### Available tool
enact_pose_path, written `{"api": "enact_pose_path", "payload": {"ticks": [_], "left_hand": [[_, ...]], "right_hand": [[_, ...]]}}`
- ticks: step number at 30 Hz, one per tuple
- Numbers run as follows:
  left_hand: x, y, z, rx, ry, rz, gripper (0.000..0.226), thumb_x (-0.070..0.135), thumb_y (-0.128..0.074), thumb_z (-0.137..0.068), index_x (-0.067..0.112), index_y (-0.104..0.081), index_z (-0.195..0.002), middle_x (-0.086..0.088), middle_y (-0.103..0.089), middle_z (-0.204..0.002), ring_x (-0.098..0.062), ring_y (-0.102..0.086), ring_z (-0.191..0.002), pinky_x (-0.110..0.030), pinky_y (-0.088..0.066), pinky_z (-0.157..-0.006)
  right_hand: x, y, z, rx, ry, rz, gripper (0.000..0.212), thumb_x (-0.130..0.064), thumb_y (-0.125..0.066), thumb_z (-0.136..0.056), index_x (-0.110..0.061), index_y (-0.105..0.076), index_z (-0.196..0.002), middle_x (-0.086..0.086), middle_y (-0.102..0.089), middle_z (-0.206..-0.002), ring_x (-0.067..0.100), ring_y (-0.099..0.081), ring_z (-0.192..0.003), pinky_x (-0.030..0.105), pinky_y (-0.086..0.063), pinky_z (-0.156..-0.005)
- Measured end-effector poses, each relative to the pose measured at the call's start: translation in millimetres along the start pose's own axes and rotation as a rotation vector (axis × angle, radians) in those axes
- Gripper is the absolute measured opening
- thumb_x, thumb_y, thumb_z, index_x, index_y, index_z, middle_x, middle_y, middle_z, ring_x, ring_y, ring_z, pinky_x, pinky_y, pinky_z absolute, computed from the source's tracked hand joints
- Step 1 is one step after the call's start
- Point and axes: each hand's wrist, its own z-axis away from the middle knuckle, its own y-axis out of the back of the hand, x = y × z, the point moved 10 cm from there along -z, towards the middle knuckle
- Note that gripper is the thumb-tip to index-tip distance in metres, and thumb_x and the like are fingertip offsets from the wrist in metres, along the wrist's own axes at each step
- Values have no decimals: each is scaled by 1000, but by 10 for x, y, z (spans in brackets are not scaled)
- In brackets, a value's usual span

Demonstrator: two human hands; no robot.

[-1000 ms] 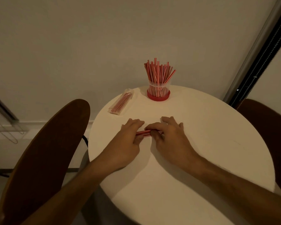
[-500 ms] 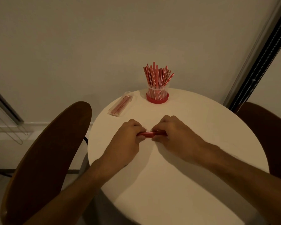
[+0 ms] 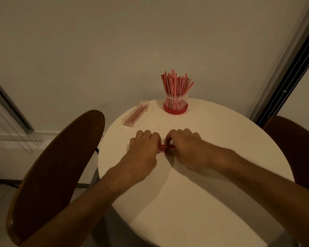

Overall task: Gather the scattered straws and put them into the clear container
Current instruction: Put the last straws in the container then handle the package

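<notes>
On a round white table (image 3: 194,202), the person's left hand (image 3: 143,154) and right hand (image 3: 187,150) meet near the middle, knuckles up and fingers curled down onto the surface. Between them lies a small bunch of red-and-white striped straws (image 3: 165,148), level with the tabletop, with only a short stretch showing in the gap between the hands. The left hand is closed around one end of the bunch and the right hand around the other, thumbs tucked beneath; how many straws they hold cannot be told. At the far edge of the table stands the clear container (image 3: 175,102), upright on a red base, already packed with many more striped straws (image 3: 177,84) that fan out above its rim. It sits well apart from the hands. To its left, near the table's rim, lies a flat clear packet (image 3: 135,114) with a few straws inside. A dark wooden chair back (image 3: 57,172) curves beside the table on the left, and another chair (image 3: 296,148) shows at the right.
</notes>
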Motion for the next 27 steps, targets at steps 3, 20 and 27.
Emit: {"api": "enact_pose_path", "payload": {"ticks": [3,20,27], "left_hand": [[21,-1,8,-16,-25,-3,13,12,-51,-96,20,-50,-106,1,-48,-104,-14,-30,-90,-30,-26,-77],[72,-10,55,-3,-111,-92,25,4,-49,-93,20,-46,-112,2,-44,-108,-13,-30,-92,-30,-25,-77],[79,17,37,-21,-140,-133,13,13,-47,-98,20,-47,-110,1,-48,-107,-12,-27,-86,-29,-23,-75]], "right_hand": [[-43,-17,-3,-54,-1,53,20,-27,-48,-96,-17,-49,-113,5,-52,-107,21,-39,-94,36,-30,-78],[-324,8,169,160,87,271,21,-15,-30,-95,-11,-45,-107,7,-49,-103,19,-35,-83,30,-26,-69],[-289,33,153,140,109,197,18,-14,-33,-97,-12,-46,-110,7,-53,-103,17,-37,-82,29,-31,-71]]}}
